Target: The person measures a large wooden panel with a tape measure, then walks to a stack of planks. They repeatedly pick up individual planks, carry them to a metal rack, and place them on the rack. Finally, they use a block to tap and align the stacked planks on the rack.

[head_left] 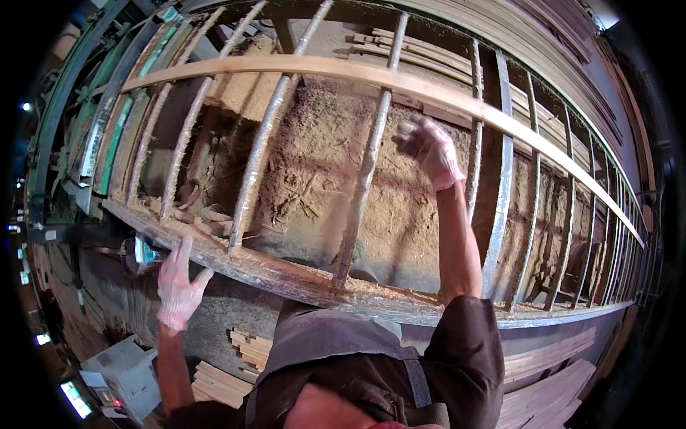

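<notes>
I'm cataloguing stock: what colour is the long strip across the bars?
The strip is light tan, in the head view.

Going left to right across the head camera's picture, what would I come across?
Grey box-shaped unit, gloved left hand, small stack of wood strips, gloved right hand, wide flat metal crossbar.

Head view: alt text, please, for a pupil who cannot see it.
A pale-gloved right hand hovers near a long, pale wooden strip lying across a grey, ladder-like metal frame; the left hand, also gloved, is at the frame's near edge. Loose tan sawdust lies beneath.
</notes>
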`<state>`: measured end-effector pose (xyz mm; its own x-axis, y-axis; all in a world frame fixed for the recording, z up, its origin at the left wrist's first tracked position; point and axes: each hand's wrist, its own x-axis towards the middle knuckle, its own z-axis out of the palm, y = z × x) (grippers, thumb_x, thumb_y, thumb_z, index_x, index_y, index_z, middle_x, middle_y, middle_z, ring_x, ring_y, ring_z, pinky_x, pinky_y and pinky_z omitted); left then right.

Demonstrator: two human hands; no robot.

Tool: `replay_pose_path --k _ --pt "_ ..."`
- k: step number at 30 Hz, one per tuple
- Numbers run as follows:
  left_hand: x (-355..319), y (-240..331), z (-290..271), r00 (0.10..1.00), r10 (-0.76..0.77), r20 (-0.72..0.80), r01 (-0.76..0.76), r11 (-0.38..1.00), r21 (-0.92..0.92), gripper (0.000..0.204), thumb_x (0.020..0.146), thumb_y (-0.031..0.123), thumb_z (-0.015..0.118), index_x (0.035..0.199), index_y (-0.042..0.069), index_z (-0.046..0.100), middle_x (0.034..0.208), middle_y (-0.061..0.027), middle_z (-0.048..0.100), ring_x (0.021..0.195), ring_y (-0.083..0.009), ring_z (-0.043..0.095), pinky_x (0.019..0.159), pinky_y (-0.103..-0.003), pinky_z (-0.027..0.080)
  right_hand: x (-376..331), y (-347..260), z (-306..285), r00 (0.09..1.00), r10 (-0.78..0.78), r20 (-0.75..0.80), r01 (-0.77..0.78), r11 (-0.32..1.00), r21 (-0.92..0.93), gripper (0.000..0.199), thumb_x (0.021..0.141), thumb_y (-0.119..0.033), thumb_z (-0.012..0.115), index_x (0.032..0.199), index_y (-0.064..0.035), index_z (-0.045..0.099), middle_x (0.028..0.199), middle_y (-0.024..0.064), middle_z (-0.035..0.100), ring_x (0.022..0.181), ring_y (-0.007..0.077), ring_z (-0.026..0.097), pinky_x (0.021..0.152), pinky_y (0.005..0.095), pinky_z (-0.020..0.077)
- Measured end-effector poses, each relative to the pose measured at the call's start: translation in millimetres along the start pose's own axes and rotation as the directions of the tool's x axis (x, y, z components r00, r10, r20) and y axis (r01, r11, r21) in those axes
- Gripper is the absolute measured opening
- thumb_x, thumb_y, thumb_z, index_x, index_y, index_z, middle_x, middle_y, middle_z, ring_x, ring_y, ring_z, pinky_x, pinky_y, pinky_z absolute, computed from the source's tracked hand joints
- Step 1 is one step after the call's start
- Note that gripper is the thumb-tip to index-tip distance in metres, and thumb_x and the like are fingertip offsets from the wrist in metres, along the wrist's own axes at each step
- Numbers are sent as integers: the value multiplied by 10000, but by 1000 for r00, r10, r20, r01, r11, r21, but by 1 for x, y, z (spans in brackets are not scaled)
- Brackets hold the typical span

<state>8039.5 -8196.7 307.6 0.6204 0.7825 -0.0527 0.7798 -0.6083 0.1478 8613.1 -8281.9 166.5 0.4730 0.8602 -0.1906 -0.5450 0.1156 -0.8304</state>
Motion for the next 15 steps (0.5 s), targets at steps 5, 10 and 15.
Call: replay_pose_path --k 5,10,15 --pt "-116 -66 108 619 -780 90 642 438 -629 483 843 143 707 1302 42 595 1217 -217 641 1124 -370 602 967 -429 466 -68 -6 -12 977 35 -211 -71 984 -166 476 1022 -281 599 1364 47 547 1042 169 721 813 235 726 704 366 616" --pt "-222 -90 182 596 -51 802 237 965 -115 195 854 194 729 964 54 650 834 -157 709 689 -274 675 637 -393 562 -107 -29 -54 876 -114 -468 37 984 -172 435 1028 -236 591 1349 53 541 990 164 718 759 221 723 675 344 617" --pt "-235 -53 216 151 -355 923 979 -74 -188 230 928 279 702 1015 72 659 883 -121 702 724 -257 671 597 -411 552 -149 -38 -67 771 -234 -593 73 956 -283 392 1041 -206 557 1337 51 557 976 148 714 745 193 706 680 323 599"
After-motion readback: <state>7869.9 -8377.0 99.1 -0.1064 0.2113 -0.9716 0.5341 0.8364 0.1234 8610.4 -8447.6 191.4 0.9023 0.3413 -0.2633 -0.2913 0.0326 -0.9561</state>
